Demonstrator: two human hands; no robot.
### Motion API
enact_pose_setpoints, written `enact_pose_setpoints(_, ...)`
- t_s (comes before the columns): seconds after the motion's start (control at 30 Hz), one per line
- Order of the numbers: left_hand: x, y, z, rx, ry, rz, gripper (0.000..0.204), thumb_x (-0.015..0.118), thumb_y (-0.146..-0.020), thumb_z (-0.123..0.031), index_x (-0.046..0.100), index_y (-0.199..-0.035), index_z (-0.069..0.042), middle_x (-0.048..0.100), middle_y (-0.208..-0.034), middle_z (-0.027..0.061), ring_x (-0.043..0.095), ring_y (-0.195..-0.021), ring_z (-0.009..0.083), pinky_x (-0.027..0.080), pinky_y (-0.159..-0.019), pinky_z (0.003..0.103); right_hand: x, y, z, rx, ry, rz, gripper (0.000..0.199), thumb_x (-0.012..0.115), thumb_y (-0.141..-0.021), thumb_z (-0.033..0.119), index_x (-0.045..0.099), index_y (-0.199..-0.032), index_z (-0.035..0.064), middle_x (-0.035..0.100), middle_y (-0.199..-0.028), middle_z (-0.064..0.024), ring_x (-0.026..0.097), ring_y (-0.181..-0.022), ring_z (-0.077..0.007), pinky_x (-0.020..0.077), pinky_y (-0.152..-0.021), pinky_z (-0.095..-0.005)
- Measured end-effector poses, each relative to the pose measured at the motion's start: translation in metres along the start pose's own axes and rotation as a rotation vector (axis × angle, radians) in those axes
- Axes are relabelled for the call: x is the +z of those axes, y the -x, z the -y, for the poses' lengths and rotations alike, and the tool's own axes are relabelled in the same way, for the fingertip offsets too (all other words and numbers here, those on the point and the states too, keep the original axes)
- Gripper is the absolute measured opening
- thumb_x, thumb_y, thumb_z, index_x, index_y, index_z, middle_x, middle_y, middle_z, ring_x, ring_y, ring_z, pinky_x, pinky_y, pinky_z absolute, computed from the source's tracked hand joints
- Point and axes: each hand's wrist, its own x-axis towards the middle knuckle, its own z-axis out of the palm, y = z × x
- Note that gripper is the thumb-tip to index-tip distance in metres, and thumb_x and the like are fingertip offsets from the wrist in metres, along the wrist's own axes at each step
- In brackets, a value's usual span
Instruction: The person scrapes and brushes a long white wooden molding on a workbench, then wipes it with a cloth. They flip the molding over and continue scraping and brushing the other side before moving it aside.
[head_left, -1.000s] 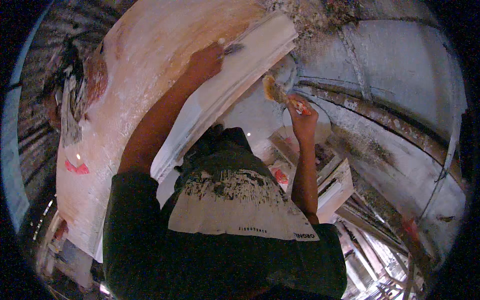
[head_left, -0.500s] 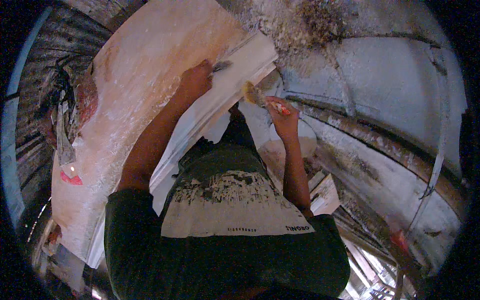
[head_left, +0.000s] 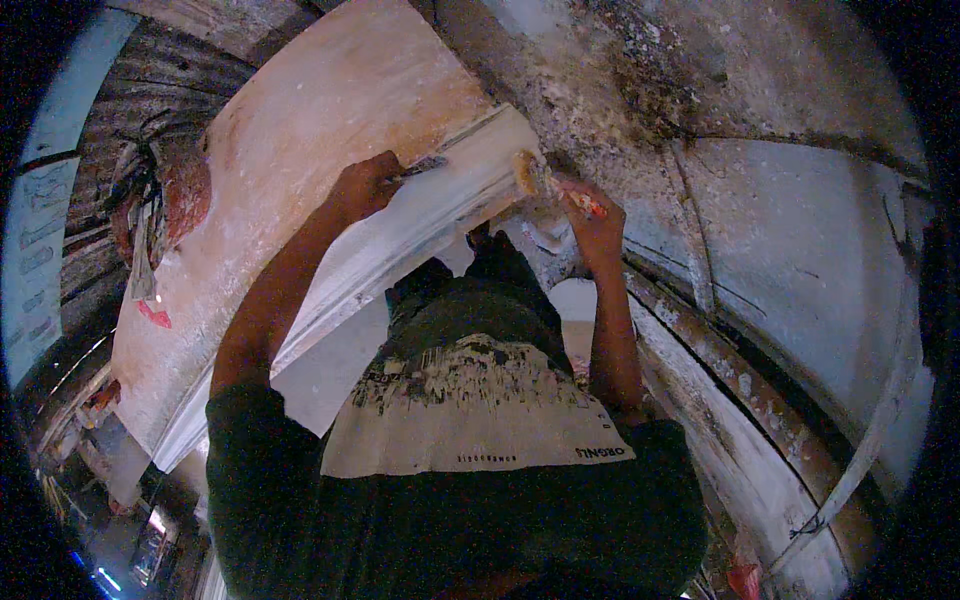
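Observation:
A long white moulding [head_left: 370,255] with a stepped profile lies along the edge of a broad, stained tan board [head_left: 330,90]. My left hand [head_left: 365,187] is closed over the moulding's inner side, around a small tool with a flat grey blade [head_left: 428,165], which looks like a scraper. My right hand [head_left: 597,222] grips a paintbrush [head_left: 526,174] by its red and white handle. The brush's pale yellow bristles are at the moulding's far right end and seem to touch it. My left fingers partly hide the scraper's handle.
A bundle of dark, rag-like strips [head_left: 147,215] is at the board's left edge. To the right runs a long pole or pipe [head_left: 740,365] beside a pale blue-white surface [head_left: 800,230]. Dirty, crusted ground [head_left: 620,90] lies beyond the moulding's far end.
The brush has moved from beside the moulding's outer edge onto its far end. My left hand with the scraper has shifted slightly left and down in view. The whole view has shifted too.

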Motion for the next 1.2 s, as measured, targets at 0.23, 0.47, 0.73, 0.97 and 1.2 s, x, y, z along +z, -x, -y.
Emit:
enact_pose_setpoints(0.23,0.000,-0.114,-0.048,-0.057,-0.063,0.046,0.025,0.060,-0.075,-0.020,0.058,-0.096,-0.008,0.063,-0.091,0.0167,0.061,-0.086,0.0357,0.049,-0.074,0.045,-0.032,-0.017,0.007,0.042,-0.079,0.007,0.018,0.066,-0.078,0.004,0.066,-0.096,0.0030,0.067,-0.093,-0.0064,0.061,-0.084,-0.0121,0.0480,-0.077,-0.0262)
enact_pose_setpoints(0.47,-0.006,-0.033,-0.026,-0.024,-0.111,0.056,0.024,0.060,-0.075,-0.020,0.057,-0.096,-0.007,0.062,-0.090,0.0174,0.059,-0.087,0.0374,0.047,-0.074,0.046,-0.040,-0.027,-0.007,-0.047,-0.095,-0.018,0.018,0.064,-0.079,0.002,0.065,-0.097,0.0009,0.067,-0.094,-0.0056,0.062,-0.088,-0.0116,0.0481,-0.079,-0.0253)
enact_pose_setpoints(0.73,0.000,-0.085,-0.053,-0.059,-0.194,0.089,0.023,0.057,-0.078,-0.021,0.059,-0.095,-0.006,0.063,-0.092,0.0184,0.060,-0.086,0.0372,0.049,-0.071,0.047,-0.029,-0.036,-0.022,-0.254,0.085,-0.015,0.016,0.065,-0.079,0.004,0.066,-0.095,0.0018,0.067,-0.094,-0.0051,0.061,-0.088,-0.0122,0.0485,-0.079,-0.0277)
enact_pose_setpoints(0.97,0.030,-0.149,-0.081,0.101,-0.201,-0.091,0.019,0.056,-0.073,-0.013,0.059,-0.090,-0.004,0.063,-0.083,0.0188,0.062,-0.077,0.0374,0.050,-0.068,0.047,-0.035,-0.012,-0.017,-0.111,0.092,0.040,0.017,0.065,-0.079,0.003,0.066,-0.096,0.0014,0.066,-0.097,-0.0074,0.060,-0.090,-0.0142,0.0477,-0.082,-0.0293)
enact_pose_setpoints(1.2,0.026,-0.062,-0.049,-0.130,0.049,-0.166,0.026,0.061,-0.082,-0.027,0.062,-0.095,-0.004,0.064,-0.085,0.0181,0.062,-0.081,0.0340,0.051,-0.073,0.040,-0.037,0.003,-0.031,0.119,-0.409,-0.115,0.022,0.061,-0.078,-0.004,0.064,-0.099,0.0010,0.065,-0.099,-0.0074,0.060,-0.091,-0.0149,0.0464,-0.085,-0.0290)
